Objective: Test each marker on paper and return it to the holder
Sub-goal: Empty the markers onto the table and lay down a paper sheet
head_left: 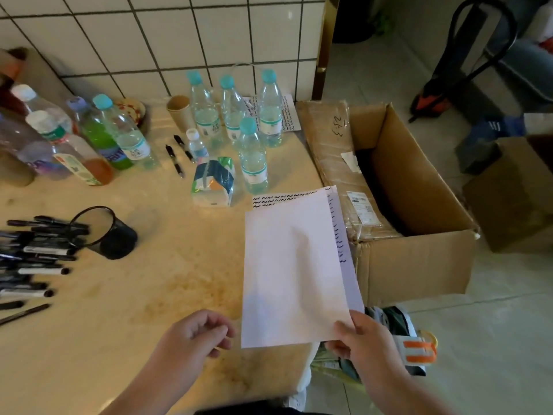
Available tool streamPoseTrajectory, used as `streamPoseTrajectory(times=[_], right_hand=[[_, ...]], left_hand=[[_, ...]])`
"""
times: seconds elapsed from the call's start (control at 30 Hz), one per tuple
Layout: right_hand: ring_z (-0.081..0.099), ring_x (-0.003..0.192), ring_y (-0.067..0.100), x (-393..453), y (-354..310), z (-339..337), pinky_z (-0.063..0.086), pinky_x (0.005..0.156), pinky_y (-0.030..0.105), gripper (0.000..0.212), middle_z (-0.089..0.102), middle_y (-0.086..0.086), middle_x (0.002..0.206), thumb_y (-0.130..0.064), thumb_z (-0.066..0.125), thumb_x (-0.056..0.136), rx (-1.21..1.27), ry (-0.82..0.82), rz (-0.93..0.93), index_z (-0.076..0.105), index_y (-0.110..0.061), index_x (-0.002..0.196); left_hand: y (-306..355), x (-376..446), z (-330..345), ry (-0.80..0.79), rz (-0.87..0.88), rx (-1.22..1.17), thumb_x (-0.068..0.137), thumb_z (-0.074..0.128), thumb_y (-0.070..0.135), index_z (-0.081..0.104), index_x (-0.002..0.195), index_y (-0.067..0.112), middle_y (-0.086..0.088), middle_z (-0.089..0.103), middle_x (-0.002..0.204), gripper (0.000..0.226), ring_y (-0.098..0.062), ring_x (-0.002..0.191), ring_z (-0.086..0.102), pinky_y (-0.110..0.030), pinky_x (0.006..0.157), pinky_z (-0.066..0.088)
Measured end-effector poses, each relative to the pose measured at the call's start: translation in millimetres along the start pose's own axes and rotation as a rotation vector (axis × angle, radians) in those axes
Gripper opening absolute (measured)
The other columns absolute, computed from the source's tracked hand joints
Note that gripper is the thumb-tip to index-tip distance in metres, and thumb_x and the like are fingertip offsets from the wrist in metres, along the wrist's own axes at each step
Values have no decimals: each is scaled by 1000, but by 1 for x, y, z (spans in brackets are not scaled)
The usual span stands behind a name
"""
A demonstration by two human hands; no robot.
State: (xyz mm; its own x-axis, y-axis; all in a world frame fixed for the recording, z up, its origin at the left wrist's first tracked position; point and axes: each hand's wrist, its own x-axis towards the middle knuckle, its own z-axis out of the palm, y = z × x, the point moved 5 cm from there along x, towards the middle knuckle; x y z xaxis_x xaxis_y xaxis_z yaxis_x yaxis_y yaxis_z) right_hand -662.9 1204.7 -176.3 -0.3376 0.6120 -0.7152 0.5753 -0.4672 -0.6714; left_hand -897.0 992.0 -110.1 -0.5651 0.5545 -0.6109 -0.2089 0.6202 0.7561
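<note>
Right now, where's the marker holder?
In the head view, the black mesh holder lies tipped over at the table's left, its mouth beside the pile of markers.

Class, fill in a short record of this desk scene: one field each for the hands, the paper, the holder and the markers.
left hand: loosely curled, holding nothing
right hand: pinching the blank sheet's near corner
blank sheet: atop scribbled sheets
holder: black mesh cup, tipped on its side
markers: piled on the table left of the holder
</note>
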Motion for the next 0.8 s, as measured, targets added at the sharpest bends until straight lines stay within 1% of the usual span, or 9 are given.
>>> streamPoseTrajectory(times=[0.1, 0.13, 0.23, 0.3, 0.4, 0.5, 0.6, 0.7, 0.8], right_hand=[[75, 69, 28, 1, -3, 19, 62, 65, 41, 19, 78, 12, 76, -10, 58, 99, -32, -46, -72, 75, -19, 98], [76, 71, 30, 1, -5, 24, 62, 66, 41, 19, 78, 11, 76, -10, 59, 99, -37, -52, -88, 75, -19, 98], [77, 71, 31, 1, -9, 44, 60, 61, 31, 25, 79, 7, 80, -6, 60, 100, -5, -96, -127, 78, -23, 95], [77, 69, 34, -1, -15, 60, 61, 60, 32, 28, 79, 9, 82, -4, 61, 100, 14, -130, -149, 79, -25, 93], [76, 66, 35, -9, -28, 86, 61, 59, 32, 28, 77, 18, 78, -1, 61, 100, 9, -188, -193, 79, -21, 95], [75, 65, 32, -20, -41, 122, 61, 59, 32, 27, 76, 20, 75, 2, 61, 99, -8, -225, -221, 79, -17, 96], [75, 62, 31, -34, -52, 164, 60, 56, 30, 23, 76, 20, 74, 3, 63, 97, -1, -223, -229, 78, -15, 95], [75, 61, 33, -44, -57, 211, 59, 54, 29, 17, 76, 22, 73, 4, 64, 96, 5, -216, -230, 76, -9, 97], [72, 55, 34, -50, -59, 257, 58, 50, 32, 14, 74, 26, 73, 8, 64, 95, 60, -209, -228, 75, 0, 94]], left_hand=[[-6, -10, -14, 44, 2, -25, 97, 56, 4, 75, 82, 13, -7, 76, 90, 26, -23, 82, 73, -39, 74, 53], [-7, -12, -20, 53, 4, -28, 97, 56, 4, 76, 82, 17, -7, 76, 91, 28, -22, 83, 73, -38, 74, 53], [-16, -18, -40, 89, 4, -47, 97, 55, 7, 75, 82, 22, -6, 76, 91, 29, -21, 83, 73, -39, 76, 54], [-24, -20, -56, 107, -3, -70, 98, 55, 8, 76, 84, 23, -4, 77, 93, 29, -20, 83, 73, -38, 75, 55], [-36, -17, -84, 137, 17, -93, 97, 56, 7, 76, 86, 24, -4, 77, 93, 29, -22, 84, 73, -36, 73, 55], [-51, -12, -118, 157, 24, -107, 97, 56, 6, 76, 87, 26, -6, 77, 91, 30, -23, 83, 73, -35, 71, 54], [-69, -7, -163, 172, 1, -108, 97, 56, 9, 77, 85, 26, -6, 77, 90, 29, -22, 83, 73, -36, 72, 54], [-87, -3, -209, 191, -27, -116, 97, 55, 11, 76, 85, 26, -3, 77, 89, 28, -18, 80, 73, -34, 71, 53], [-104, 2, -252, 234, -45, -156, 96, 55, 6, 75, 84, 18, -4, 77, 87, 27, -20, 74, 71, -36, 70, 51]])
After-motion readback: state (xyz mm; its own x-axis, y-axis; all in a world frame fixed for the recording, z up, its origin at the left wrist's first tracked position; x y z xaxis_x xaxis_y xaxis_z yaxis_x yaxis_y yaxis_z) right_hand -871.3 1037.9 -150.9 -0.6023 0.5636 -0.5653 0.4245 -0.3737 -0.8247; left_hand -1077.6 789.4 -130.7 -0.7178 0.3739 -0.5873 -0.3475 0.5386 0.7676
